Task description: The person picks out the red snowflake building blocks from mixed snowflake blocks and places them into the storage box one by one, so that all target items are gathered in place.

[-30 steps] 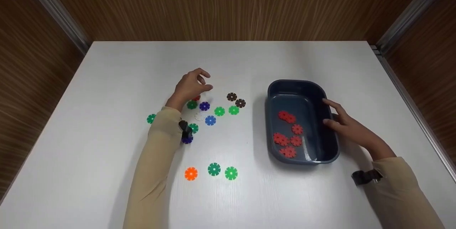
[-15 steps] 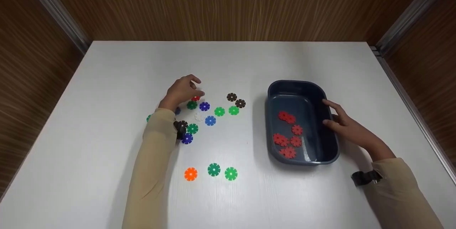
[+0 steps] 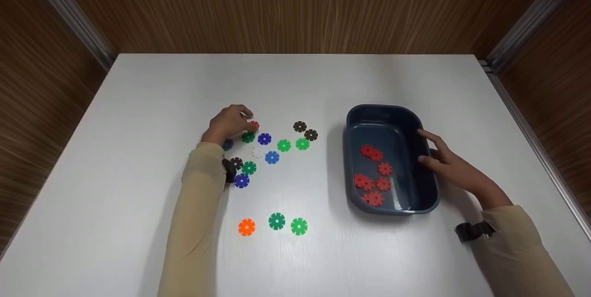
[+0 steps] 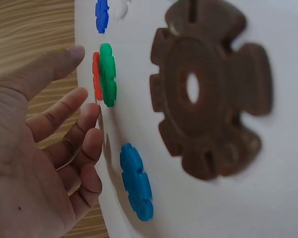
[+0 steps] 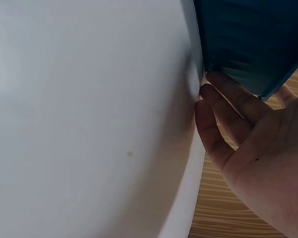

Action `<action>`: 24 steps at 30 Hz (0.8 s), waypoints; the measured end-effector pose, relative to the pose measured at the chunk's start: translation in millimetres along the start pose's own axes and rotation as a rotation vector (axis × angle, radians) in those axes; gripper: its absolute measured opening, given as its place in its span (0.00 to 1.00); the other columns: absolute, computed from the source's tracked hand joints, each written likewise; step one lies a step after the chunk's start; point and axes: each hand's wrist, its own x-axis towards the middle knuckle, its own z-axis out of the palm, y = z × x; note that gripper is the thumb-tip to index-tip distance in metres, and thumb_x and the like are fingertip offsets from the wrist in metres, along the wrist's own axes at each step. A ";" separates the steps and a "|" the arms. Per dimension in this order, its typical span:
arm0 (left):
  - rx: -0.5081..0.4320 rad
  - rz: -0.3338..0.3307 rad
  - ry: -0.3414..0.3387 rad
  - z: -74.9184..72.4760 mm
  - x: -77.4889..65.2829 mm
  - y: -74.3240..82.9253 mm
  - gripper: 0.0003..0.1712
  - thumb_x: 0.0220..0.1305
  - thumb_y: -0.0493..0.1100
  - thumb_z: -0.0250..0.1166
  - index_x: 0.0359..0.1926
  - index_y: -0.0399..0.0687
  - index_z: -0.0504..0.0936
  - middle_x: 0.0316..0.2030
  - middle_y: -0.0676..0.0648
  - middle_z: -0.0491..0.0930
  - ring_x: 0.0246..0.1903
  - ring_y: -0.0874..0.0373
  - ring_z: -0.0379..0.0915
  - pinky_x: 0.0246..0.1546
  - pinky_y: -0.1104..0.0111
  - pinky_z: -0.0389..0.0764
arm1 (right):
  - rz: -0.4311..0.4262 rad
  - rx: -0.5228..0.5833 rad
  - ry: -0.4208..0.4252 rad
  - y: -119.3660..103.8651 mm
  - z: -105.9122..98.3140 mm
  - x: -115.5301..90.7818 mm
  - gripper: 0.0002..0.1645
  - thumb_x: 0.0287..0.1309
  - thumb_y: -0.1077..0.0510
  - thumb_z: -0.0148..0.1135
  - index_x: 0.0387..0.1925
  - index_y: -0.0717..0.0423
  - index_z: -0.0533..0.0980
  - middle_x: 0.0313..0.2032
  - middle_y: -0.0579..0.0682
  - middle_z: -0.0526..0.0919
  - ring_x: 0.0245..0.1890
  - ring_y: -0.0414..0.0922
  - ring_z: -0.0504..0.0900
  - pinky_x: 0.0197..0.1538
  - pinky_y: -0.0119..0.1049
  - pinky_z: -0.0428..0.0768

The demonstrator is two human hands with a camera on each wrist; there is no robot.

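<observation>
My left hand (image 3: 231, 121) reaches over a red interlocking disc (image 3: 255, 124), its thumb overlapping the disc. In the left wrist view the thumb and fingers stay apart with nothing between them, beside the red disc (image 4: 96, 77) and a green disc (image 4: 108, 74). A blue disc (image 4: 136, 182) lies below the fingers and a brown disc (image 4: 203, 89) looms close to the camera. My right hand (image 3: 450, 163) holds the right rim of a dark blue plastic bin (image 3: 353, 124), fingers along its outer wall (image 5: 248, 44). Several red discs (image 3: 385, 168) lie inside the bin.
Around the left hand are a purple disc (image 3: 264, 138), a white disc (image 3: 257, 152) and a light blue disc (image 3: 272, 157). Two brown discs (image 3: 300, 126) lie nearer the bin. An orange disc (image 3: 246, 227) and two green discs (image 3: 276, 221) sit at the front of the white table (image 3: 138, 84).
My left hand has moved left and slightly nearer the front, coming down to the red disc. The right hand and the bin keep their places.
</observation>
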 end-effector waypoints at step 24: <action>-0.009 0.007 0.015 8.5 -0.3 5.0 0.16 0.61 0.43 0.65 0.50 0.46 0.79 0.49 0.43 0.77 0.46 0.49 0.72 0.53 0.57 0.76 | -0.025 0.013 0.000 3.3 -0.9 1.4 0.41 0.72 0.50 0.47 0.75 0.38 0.37 0.75 0.62 0.36 0.70 0.73 0.47 0.64 0.72 0.53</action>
